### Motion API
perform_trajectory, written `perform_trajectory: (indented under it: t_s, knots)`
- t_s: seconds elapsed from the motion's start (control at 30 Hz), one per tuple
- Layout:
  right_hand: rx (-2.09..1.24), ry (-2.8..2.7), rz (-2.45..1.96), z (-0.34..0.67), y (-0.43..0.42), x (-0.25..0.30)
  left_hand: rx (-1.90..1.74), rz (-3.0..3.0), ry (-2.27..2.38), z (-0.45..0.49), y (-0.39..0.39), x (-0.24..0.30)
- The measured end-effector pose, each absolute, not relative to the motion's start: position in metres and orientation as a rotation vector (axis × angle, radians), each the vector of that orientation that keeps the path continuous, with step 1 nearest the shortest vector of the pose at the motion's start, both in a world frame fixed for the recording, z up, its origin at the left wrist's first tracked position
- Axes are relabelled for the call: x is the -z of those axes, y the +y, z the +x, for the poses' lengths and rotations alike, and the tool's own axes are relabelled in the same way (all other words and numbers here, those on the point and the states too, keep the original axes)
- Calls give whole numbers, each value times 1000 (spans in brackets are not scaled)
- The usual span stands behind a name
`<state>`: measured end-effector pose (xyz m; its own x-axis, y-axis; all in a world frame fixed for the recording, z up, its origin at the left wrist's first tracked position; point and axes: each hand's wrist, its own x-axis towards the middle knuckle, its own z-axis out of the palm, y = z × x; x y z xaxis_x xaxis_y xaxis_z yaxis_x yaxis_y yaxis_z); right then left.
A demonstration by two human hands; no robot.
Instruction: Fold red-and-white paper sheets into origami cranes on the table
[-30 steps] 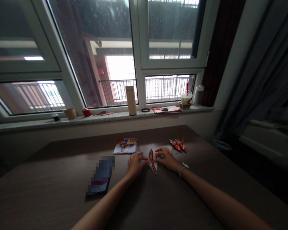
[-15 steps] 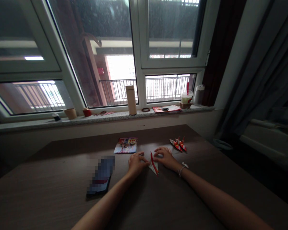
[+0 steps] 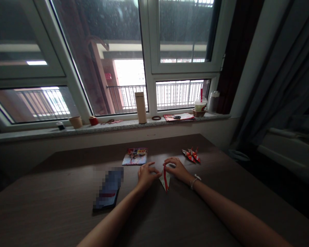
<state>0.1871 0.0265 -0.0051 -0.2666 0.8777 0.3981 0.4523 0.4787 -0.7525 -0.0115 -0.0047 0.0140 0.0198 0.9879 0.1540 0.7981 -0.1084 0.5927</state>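
A small folded paper piece [image 3: 165,179], red and white and pointed at its near end, lies on the dark wooden table [image 3: 67,223] between my hands. My left hand [image 3: 145,175] rests at its left edge with fingers curled, pinching the paper. My right hand [image 3: 176,168] presses on its upper right part, fingertips bent down onto the fold. Right of my right hand sit finished red paper cranes [image 3: 191,155]. A small stack of colourful printed paper squares [image 3: 135,156] lies just beyond my left hand.
A dark phone [image 3: 108,188] lies on the table to the left. The window sill [image 3: 28,133] behind holds a tall beige flask [image 3: 140,107], a small cup [image 3: 75,121], a red pot [image 3: 93,120], scissors on red paper [image 3: 177,117] and a drink cup with a straw [image 3: 200,104]. Curtains [image 3: 285,75] hang at the right.
The flap of the folded paper has been turned and pressed flatter, so the piece looks narrower now. Both hands shifted only slightly around it.
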Motion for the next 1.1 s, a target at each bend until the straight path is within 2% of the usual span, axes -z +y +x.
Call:
perform_trajectory:
  t_s: [1.1]
  knots:
    - [-633,-1930,-1080,187,28,14,-824,1958,1819,-12,-7,-13]
